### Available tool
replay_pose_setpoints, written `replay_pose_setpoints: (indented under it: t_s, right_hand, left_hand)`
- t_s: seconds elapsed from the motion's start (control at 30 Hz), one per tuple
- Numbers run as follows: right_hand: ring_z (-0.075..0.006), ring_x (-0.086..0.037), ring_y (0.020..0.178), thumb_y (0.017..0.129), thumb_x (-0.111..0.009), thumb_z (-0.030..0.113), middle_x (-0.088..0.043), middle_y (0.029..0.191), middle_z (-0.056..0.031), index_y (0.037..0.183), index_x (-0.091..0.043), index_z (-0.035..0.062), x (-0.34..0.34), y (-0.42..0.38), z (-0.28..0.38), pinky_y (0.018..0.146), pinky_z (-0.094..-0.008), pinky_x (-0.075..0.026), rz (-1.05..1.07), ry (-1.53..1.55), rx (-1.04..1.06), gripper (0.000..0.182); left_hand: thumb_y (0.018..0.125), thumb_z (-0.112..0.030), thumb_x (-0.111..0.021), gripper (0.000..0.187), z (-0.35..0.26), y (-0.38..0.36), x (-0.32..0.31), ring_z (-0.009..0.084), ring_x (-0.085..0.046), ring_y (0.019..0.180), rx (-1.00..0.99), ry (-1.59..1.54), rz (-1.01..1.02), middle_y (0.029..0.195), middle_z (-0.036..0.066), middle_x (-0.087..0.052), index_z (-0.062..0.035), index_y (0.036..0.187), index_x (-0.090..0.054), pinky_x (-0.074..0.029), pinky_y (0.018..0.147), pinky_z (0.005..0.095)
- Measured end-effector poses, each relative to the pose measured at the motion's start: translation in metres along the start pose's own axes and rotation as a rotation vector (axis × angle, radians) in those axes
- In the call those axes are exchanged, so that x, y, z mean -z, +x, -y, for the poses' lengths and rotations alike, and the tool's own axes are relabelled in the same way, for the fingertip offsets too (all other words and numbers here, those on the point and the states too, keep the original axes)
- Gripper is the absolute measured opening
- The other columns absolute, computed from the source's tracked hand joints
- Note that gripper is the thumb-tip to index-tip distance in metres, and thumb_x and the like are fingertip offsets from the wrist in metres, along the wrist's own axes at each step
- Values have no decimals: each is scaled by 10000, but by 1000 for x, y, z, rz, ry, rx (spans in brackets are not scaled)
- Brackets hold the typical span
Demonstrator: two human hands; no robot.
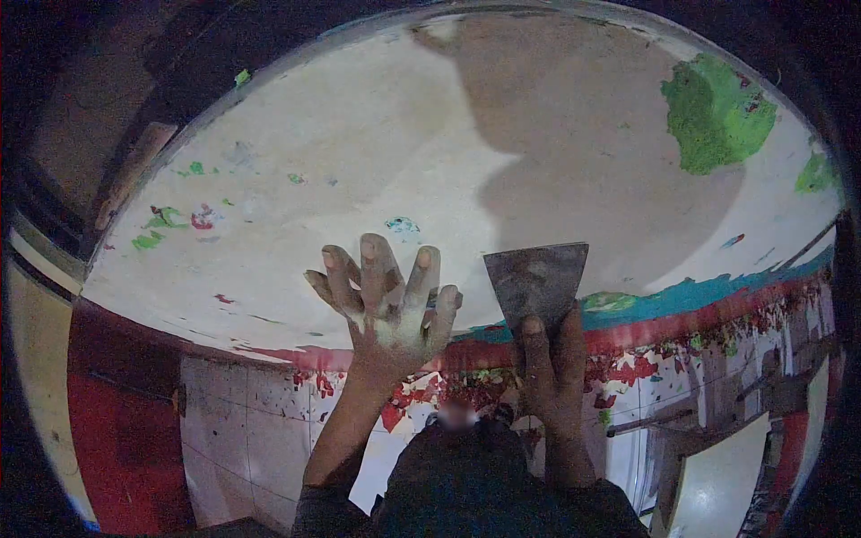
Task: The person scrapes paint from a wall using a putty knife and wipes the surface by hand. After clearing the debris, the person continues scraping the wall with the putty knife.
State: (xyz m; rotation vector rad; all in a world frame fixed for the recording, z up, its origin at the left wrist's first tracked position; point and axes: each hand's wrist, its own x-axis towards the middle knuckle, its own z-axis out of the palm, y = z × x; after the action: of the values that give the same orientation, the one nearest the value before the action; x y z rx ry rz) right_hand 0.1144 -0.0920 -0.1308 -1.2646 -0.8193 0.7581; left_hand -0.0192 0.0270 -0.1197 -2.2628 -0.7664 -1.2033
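Note:
My left hand [387, 305] is over the lower part of a pale wall-like surface [377, 161], its fingers spread and nothing in its grip. To its right, my right hand [547, 359] holds a scraper [538, 278] with a wide, dark flat blade pointing up. The handle is hidden by the fingers. A band of teal paint [700, 294] and a red band [682, 325] run along the lower edge beside the blade. Just above my left fingers is a small teal and green paint spot [403, 226].
A large green paint patch [717, 112] is at the upper right, and green and red specks lie at the left. Below are red and white paint flakes [628, 368], a red panel [121, 421] at lower left and a white board [722, 484] at lower right.

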Motion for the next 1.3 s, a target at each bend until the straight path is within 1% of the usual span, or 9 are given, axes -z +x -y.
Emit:
replay_pose_setpoints:
  t_s: [0.3,0.4,0.5,0.6,0.7,0.9,1.1,1.2,1.3]
  right_hand:
    - [-64,-410,623,865,-447,172,-466,841,-36,1119,-365,5,-1,1,1,486,-187,-354,10,-72,23,315]
    - [-153,-455,703,873,-433,168,-475,809,-95,1020,-378,-16,-4,-3,5,599,-297,-391,-83,-76,81,242]
    - [-65,-418,637,866,-442,162,-468,876,-43,1103,-383,9,-5,-1,-1,497,-188,-359,-55,39,47,288]
    - [-145,-429,681,878,-418,152,-454,790,-74,1030,-385,-18,-5,-1,5,586,-297,-382,-38,-18,58,231]
    - [-132,-410,648,877,-421,168,-440,760,-55,1001,-394,-13,-7,0,-1,560,-291,-374,-110,15,85,222]
    - [-151,-428,642,867,-439,194,-450,740,-81,953,-394,-15,-7,-1,8,556,-308,-377,-116,-45,130,230]
    - [-145,-436,644,868,-438,181,-457,737,-87,955,-390,-7,-3,-1,1,549,-303,-379,-76,-79,89,214]
    - [-83,-419,683,864,-448,140,-460,875,-37,1102,-387,0,-2,-3,1,547,-208,-380,-62,-77,28,283]
    - [-71,-402,660,864,-450,135,-445,841,-16,1084,-396,3,-5,-3,6,524,-202,-367,-70,2,92,263]
  left_hand:
    - [735,-347,-568,530,-1,0,-1,464,8,1242,-9,9,-14,1376,188,-118,-162,1214,-437,77,957,578]
    - [767,-375,-536,620,1,3,5,479,27,1232,-80,79,49,1366,246,-43,-77,1268,-324,4,937,622]
    - [760,-377,-546,629,2,-1,7,485,22,1230,-84,114,90,1367,245,-46,-81,1269,-325,11,936,622]
    - [757,-384,-547,627,1,-3,5,485,19,1230,-72,87,75,1368,240,-55,-90,1267,-334,11,934,625]
    - [735,-349,-576,494,1,-5,4,437,-8,1254,-2,7,66,1383,156,-133,-203,1194,-464,58,964,575]
    - [736,-353,-577,511,1,-7,7,432,-7,1256,6,-3,85,1383,157,-132,-209,1209,-450,54,965,576]
    - [757,-369,-556,597,0,-7,6,500,-12,1224,-63,72,90,1359,250,-94,-129,1264,-351,-4,931,628]
    - [754,-360,-562,607,-1,-7,5,496,-8,1225,-52,71,91,1362,245,-87,-129,1268,-338,-13,932,629]
    - [756,-356,-560,610,-1,-6,6,489,-2,1229,-65,86,96,1367,237,-73,-120,1269,-331,-17,936,625]
